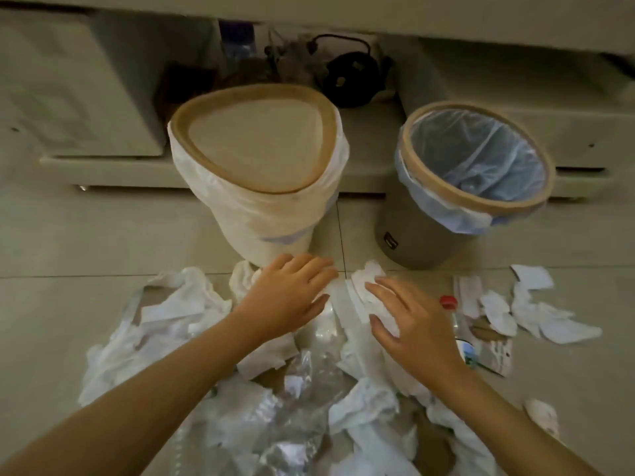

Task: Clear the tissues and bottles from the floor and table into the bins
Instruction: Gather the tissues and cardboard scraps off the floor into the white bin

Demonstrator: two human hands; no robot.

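Observation:
Crumpled white tissues (178,314) and clear plastic bottles (309,383) lie heaped on the tiled floor in front of me. My left hand (288,297) reaches over the heap with fingers spread and relaxed, touching a tissue near the cream bin's base. My right hand (409,324) lies flat with straight fingers on a white tissue (364,280). A clear bottle with a red cap (450,302) lies just right of my right hand. A cream bin (275,214) with a closed tan-rimmed lid stands ahead; a grey bin (415,238) with an open bluish liner stands to its right.
More tissue scraps (536,310) are scattered on the floor at the right. Pale cabinets (82,97) stand behind the bins, with a black corded object (347,80) and other clutter in the gap between them.

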